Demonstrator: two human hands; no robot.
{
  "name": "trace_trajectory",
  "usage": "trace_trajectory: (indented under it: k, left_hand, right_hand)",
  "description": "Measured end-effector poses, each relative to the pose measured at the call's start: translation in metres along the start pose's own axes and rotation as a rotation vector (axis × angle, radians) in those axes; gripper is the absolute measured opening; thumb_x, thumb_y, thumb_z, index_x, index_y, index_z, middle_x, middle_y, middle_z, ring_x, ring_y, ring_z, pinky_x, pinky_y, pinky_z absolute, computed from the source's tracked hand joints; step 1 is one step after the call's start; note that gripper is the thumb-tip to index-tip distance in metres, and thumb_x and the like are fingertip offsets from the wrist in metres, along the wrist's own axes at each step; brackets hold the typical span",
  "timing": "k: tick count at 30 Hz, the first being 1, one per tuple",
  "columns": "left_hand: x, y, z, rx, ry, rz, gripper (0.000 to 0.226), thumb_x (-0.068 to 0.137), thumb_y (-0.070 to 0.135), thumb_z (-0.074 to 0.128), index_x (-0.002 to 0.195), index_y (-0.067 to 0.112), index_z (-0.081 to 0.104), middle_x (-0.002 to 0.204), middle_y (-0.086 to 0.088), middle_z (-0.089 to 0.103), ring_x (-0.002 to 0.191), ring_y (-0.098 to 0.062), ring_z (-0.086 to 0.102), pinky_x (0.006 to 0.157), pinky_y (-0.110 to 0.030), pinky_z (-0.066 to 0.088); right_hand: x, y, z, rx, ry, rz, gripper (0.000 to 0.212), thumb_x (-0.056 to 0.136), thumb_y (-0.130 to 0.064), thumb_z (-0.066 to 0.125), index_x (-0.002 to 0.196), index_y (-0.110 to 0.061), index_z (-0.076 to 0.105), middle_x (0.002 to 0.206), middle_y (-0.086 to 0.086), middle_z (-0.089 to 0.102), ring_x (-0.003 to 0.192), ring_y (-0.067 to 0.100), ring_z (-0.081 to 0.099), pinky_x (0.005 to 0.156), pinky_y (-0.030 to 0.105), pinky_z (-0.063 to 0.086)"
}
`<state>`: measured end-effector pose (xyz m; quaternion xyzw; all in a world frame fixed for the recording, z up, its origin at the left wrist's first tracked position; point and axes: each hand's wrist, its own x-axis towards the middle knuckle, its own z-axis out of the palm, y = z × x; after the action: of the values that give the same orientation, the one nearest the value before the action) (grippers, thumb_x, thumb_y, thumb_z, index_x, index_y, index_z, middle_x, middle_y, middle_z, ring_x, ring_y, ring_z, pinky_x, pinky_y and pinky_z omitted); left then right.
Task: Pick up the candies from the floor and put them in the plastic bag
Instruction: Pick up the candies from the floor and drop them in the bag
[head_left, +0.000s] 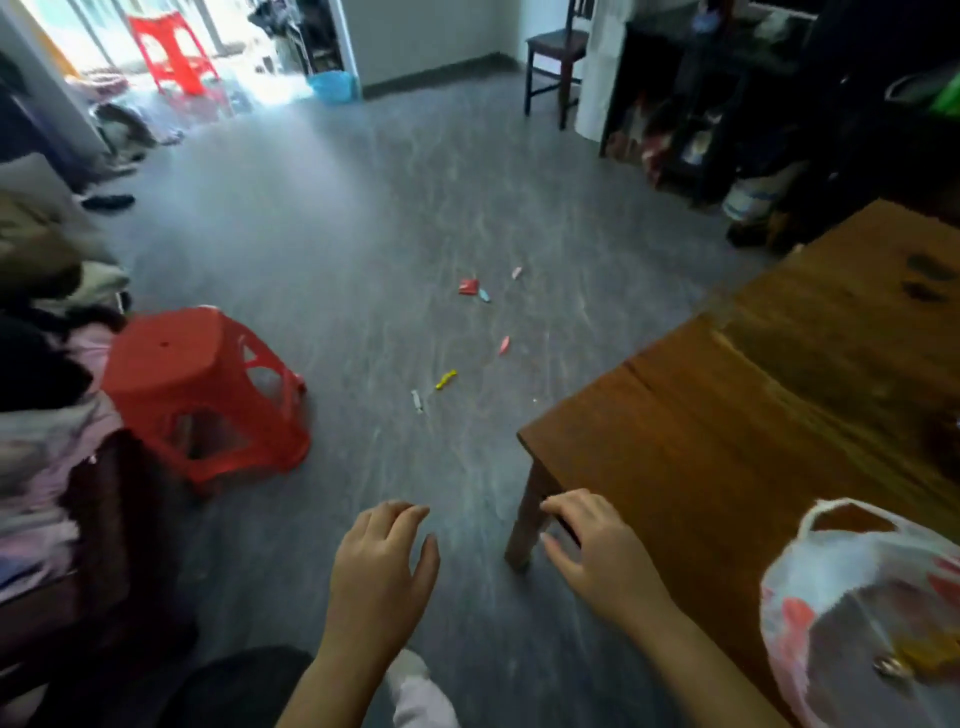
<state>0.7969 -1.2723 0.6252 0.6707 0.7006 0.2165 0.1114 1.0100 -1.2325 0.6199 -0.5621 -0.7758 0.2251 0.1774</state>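
Observation:
Several wrapped candies lie scattered on the grey floor ahead of me: a red one (468, 286), a light blue one (484, 295), two pink ones (516, 272) (504, 345), a yellow one (446, 379) and a white one (417, 401). A white plastic bag (862, 597) with red print sits open on the wooden table (727, 415) at the lower right, with something inside it. My left hand (382, 577) hovers over the floor, fingers apart and empty. My right hand (597, 551) rests by the table's near corner, fingers spread, holding nothing.
A red plastic stool (208, 389) stands to the left of the candies. Piled clothes (47, 364) fill the left edge. The table leg (527, 525) is near my right hand. A dark chair (553, 62), shelves and another red stool (171, 52) are far back.

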Motion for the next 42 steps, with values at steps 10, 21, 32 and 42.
trace_trajectory:
  k: [10, 21, 32, 42]
  left_hand:
    - [0.103, -0.154, -0.051, -0.014, 0.065, -0.151, 0.039, 0.075, 0.031, 0.042, 0.096, 0.006, 0.065, 0.092, -0.01, 0.066, 0.082, -0.031, 0.061, 0.072, -0.038, 0.051]
    - [0.276, -0.233, -0.005, -0.055, -0.083, -0.176, 0.037, 0.073, 0.03, 0.042, 0.092, 0.009, 0.066, 0.088, -0.008, 0.067, 0.077, -0.028, 0.063, 0.067, -0.037, 0.054]
    - [0.44, -0.309, 0.067, -0.081, -0.158, -0.243, 0.044, 0.074, 0.034, 0.038, 0.101, 0.01, 0.063, 0.097, -0.008, 0.065, 0.088, -0.028, 0.06, 0.075, -0.039, 0.048]
    - [0.582, -0.451, 0.289, -0.088, -0.29, -0.211, 0.023, 0.077, 0.013, 0.062, 0.1, 0.007, 0.063, 0.099, -0.011, 0.064, 0.089, -0.032, 0.06, 0.074, -0.037, 0.047]
  right_hand:
    - [0.166, -0.115, 0.097, 0.052, -0.135, -0.053, 0.045, 0.073, -0.042, 0.04, 0.098, -0.011, 0.061, 0.099, 0.01, 0.066, 0.095, 0.027, 0.061, 0.082, 0.026, 0.039]
    - [0.355, -0.068, 0.142, 0.001, 0.003, 0.119, 0.03, 0.072, -0.023, 0.056, 0.094, -0.005, 0.064, 0.093, 0.014, 0.067, 0.089, 0.033, 0.062, 0.078, 0.032, 0.048]
    - [0.532, -0.002, 0.21, 0.05, -0.022, 0.24, 0.032, 0.072, -0.023, 0.053, 0.096, -0.003, 0.063, 0.095, 0.019, 0.066, 0.089, 0.037, 0.061, 0.079, 0.044, 0.05]
    - [0.642, 0.131, 0.415, 0.082, -0.124, 0.449, 0.033, 0.075, -0.024, 0.053, 0.099, -0.002, 0.062, 0.097, 0.019, 0.065, 0.092, 0.035, 0.06, 0.082, 0.037, 0.048]
